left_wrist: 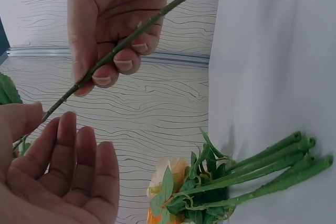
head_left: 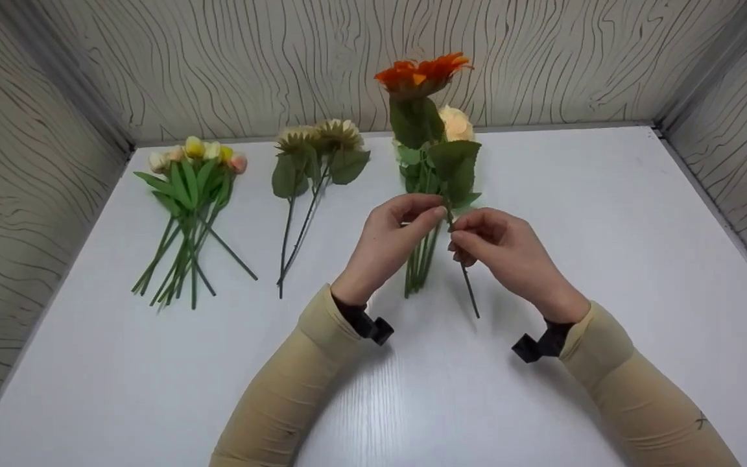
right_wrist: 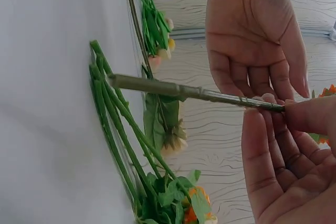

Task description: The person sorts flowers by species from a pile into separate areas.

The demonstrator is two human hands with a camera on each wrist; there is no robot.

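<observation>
An artificial orange flower (head_left: 422,74) stands tilted above the table, its dark green leaves (head_left: 456,165) lower on the thin stem (left_wrist: 126,43). My left hand (head_left: 390,230) pinches that stem just beneath the leaves with thumb and forefinger; its other fingers are loosely spread in the left wrist view. A little lower, my right hand (head_left: 503,250) pinches the same stem between thumb and fingers. The stem's cut end (right_wrist: 121,81) sticks out below the right hand. Behind the hands lies a bunch of green stems (head_left: 420,259) with a peach bloom (head_left: 456,123), partly hidden.
To the left on the white table (head_left: 120,376) lie two pale flowers (head_left: 338,135) with dark stems. Further left is a bunch of yellow, white and pink tulips (head_left: 195,168). Wood-grain patterned walls (head_left: 270,65) enclose the table at the back and sides.
</observation>
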